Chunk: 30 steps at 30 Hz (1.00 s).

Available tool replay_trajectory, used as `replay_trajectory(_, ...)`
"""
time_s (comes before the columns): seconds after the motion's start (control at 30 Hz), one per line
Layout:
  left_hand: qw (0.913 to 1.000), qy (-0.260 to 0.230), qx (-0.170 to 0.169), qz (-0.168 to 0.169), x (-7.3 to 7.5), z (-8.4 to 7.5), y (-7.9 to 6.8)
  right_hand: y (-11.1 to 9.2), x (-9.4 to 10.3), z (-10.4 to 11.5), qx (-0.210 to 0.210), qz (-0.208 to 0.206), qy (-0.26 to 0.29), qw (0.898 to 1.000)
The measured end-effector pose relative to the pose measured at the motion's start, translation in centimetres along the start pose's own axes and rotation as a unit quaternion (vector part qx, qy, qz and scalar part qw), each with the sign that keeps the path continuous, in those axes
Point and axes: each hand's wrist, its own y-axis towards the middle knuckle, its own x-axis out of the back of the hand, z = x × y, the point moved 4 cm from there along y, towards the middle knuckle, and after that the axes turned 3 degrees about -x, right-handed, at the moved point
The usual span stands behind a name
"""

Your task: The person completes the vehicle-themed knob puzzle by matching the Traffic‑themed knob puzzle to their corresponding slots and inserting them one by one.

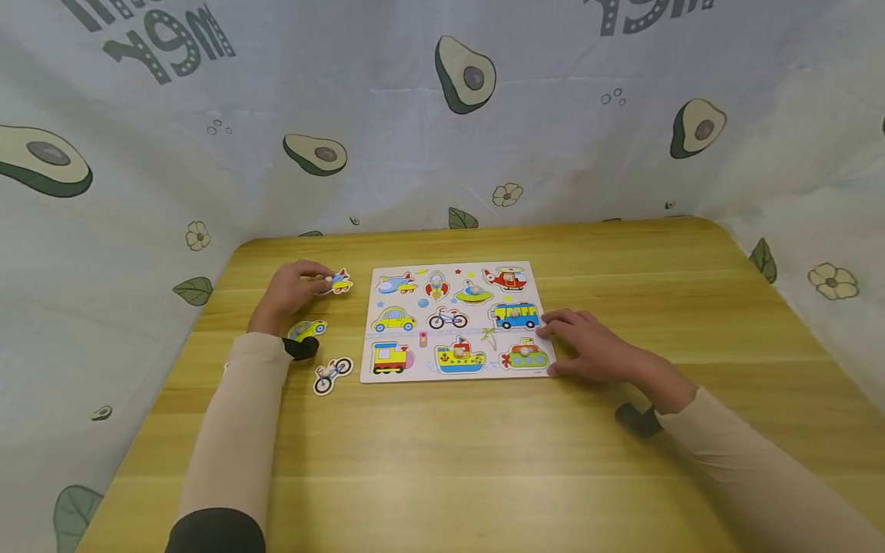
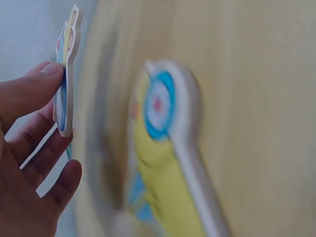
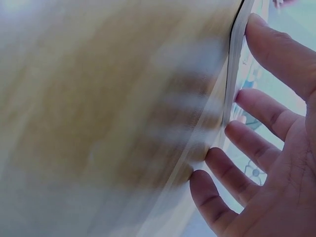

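Pinching the plane piece (image 1: 340,282) between thumb and fingers, my left hand (image 1: 286,293) is over the far left part of the table (image 1: 442,461); through the feed I cannot tell whether the piece is clear of the surface or touching it. I judge a light, steady pinch to be enough, since squeezing harder could tip something so thin and flat. Just nearer me, beside the end of the left sleeve (image 1: 238,415), lies the yellow car piece (image 1: 308,330), and nearer still the bike piece (image 1: 332,375); both lie loose, so I would raise the hand rather than drag it and risk sweeping them aside. Right of these, the puzzle board (image 1: 423,361) lies flat, its printed plane (image 1: 397,283) at the far left corner showing no knob, which looks to me like the matching slot. The piece's red tail points right, like the printed one, so I expect little turning; lining up the outline before pressing seems the surest way to seat it. Farther right, the bus piece (image 1: 515,316) shows its knob, and beside it my right hand (image 1: 588,346) has loosely spread fingers, thumb and fingertips at the board's right edge, gripping nothing. A soft, level push there should stop any sliding.
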Motion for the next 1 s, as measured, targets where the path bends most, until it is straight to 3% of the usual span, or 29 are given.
replay_trajectory(0.23, 0.9985, -0.005, -0.051, 0.016, -1.9, -4.4, 1.9, -0.1, 0.0, -0.3, -0.003, -0.007, 0.0, 1.0)
replay_trajectory(0.37, 0.9977, -0.005, -0.057, 0.036, -3.8, -5.7, 2.7, -0.2, 0.1, -0.2, 0.003, -0.009, 0.001, 1.0)
replay_trajectory(0.6, 0.9971, -0.018, -0.051, 0.054, -5.9, -5.7, 3.3, -0.1, 0.2, 0.2, 0.006, -0.002, 0.002, 1.0)
replay_trajectory(1.0, 0.9969, 0.007, -0.036, 0.069, -7.1, -5.5, 4.2, -0.1, 0.1, 0.0, 0.011, -0.008, 0.003, 1.0)
